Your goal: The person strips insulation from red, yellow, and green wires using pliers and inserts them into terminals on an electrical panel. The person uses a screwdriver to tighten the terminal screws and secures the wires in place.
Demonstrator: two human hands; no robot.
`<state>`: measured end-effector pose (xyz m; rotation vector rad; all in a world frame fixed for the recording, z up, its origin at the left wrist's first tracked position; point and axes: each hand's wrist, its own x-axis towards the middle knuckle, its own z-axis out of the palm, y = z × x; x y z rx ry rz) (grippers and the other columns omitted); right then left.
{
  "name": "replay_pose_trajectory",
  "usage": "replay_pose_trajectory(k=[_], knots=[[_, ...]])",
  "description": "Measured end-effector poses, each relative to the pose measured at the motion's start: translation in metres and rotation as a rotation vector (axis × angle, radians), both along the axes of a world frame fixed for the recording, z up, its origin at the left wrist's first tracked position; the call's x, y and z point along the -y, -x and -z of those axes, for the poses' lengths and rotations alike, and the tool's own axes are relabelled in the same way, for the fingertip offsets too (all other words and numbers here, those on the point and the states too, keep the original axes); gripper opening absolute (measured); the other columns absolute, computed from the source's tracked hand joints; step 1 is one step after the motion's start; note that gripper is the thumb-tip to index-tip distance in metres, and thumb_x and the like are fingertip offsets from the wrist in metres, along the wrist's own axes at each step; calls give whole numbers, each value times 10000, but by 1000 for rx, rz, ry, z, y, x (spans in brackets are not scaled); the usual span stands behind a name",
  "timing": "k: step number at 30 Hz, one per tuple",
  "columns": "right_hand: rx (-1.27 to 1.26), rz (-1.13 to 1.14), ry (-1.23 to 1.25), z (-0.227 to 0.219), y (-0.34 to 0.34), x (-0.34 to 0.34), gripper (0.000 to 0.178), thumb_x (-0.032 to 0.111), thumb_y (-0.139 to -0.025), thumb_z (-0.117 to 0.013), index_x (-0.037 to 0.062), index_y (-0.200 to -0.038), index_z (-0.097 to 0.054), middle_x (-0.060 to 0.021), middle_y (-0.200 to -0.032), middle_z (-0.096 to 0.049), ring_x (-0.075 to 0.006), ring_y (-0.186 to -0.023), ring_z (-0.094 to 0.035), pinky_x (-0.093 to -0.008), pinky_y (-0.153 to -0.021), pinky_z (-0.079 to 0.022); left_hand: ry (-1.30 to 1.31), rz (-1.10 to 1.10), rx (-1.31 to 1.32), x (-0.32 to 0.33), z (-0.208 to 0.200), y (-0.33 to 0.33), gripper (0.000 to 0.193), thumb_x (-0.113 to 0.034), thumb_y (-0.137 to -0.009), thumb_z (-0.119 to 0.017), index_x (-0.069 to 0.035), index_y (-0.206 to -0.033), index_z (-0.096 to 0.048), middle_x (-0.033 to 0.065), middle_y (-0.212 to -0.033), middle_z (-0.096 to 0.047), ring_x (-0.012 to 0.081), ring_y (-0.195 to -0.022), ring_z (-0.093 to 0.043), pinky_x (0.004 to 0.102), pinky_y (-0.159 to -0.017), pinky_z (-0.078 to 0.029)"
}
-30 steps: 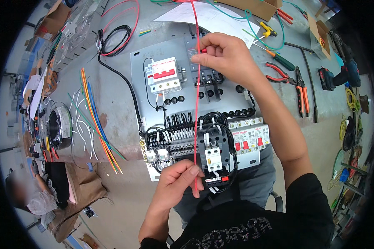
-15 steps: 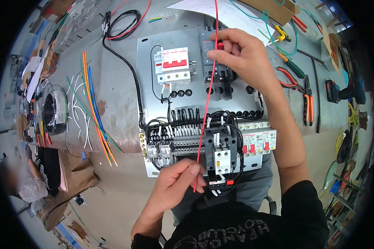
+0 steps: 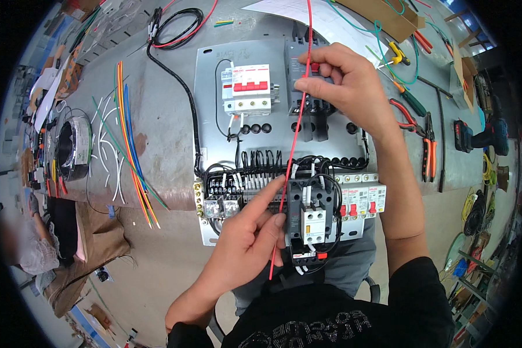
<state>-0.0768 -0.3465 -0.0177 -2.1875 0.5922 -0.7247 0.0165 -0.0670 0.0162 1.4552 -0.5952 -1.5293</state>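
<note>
A thin red wire (image 3: 296, 130) runs from the top edge down across a grey metal mounting plate (image 3: 211, 81). My left hand (image 3: 246, 235) holds its lower part between thumb and fingers, the index finger stretched along it, and the loose end hangs below. Higher up, my right hand (image 3: 339, 81) pinches the wire between thumb and index finger, over a dark grey breaker (image 3: 296, 75). Beside it sits a white breaker with red levers (image 3: 250, 87). Under and beside my left hand are a terminal row (image 3: 258, 184), clear relays (image 3: 222, 206) and a contactor (image 3: 313, 223).
Small breakers (image 3: 359, 200) sit at the plate's lower right. Loose coloured wires (image 3: 130, 139) and a black coil (image 3: 74, 148) lie to the left. Pliers (image 3: 429, 145), screwdrivers (image 3: 410, 97) and a cordless drill (image 3: 487, 134) lie on the right. Another person (image 3: 37, 243) is at far left.
My left hand has moved up the red wire and its index finger has stretched out, leaving more wire hanging below. My right hand keeps its pinch. The whole view has shifted slightly.
</note>
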Motion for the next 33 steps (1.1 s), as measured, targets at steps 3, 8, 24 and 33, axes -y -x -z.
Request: replay_pose_trajectory(k=[3, 8, 24, 33], knots=[[-21, 17, 5, -3, 1, 1, 405, 233, -754, -876, 32, -1081, -748, -14, -796, -525, -132, -719, -479, -286, -650, -435, 16, -4, 61, -1, 4, 3, 582, -22, -1036, -496, -104, -1590, -337, 46, -684, -599, 93, -551, -608, 254, -515, -507], [-25, -1, 8, -5, 2, 1, 341, 197, -790, -841, 46, -1083, -752, -41, -812, -572, -157, -720, -525, -293, -661, -463, -1, -39, 17, 0, 3, 5, 575, -3, -1025, -494, -102, -1579, -371, 41, -678, -609, 90, -536, -599, 257, -514, -521], [8, 16, 13, 0, 2, 4, 344, 119, -852, -793, 32, -1178, -727, 31, -770, -457, -73, -668, -396, -243, -596, -374, 6, -38, -50, 0, 6, 7, 593, -23, -1049, -453, -106, -1608, -273, 65, -677, -619, 110, -506, -592, 248, -494, -512], [65, 62, -22, 6, 0, 5, 253, 182, -868, -746, 7, -1049, -726, -74, -719, -581, -196, -638, -552, -335, -621, -470, -8, -37, -34, -2, 10, 9, 594, -33, -1045, -447, -107, -1608, -270, 62, -665, -619, 102, -502, -586, 244, -492, -494]])
